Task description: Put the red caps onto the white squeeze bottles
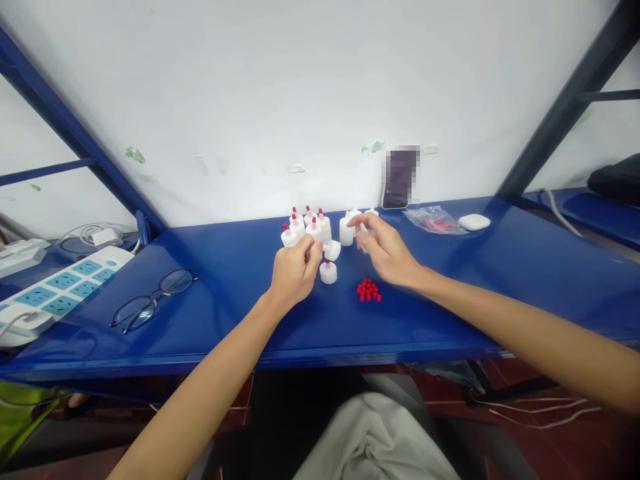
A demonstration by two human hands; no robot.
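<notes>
My left hand (296, 272) is closed, thumb pressed to the fingers. A small white bottle (332, 251) lies tilted at its fingertips, its narrow end hidden in the pinch. Just in front stands a short white bottle (328, 273) with a red tip. Behind the hand is a cluster of white bottles (297, 225) with red-tipped nozzles. My right hand (384, 252) has its fingers apart and slightly curled, blurred by motion. It is beside several white bottles (346, 231) without visible red tips, partly hidden by the fingers. Below it lies a pile of small red caps (369, 291).
Eyeglasses (155, 301) and a power strip (65, 290) lie at the left of the blue table (225, 320). A phone (400, 179) leans on the wall. Right of it are a plastic bag (436, 220) with red pieces and a white rounded case (474, 222).
</notes>
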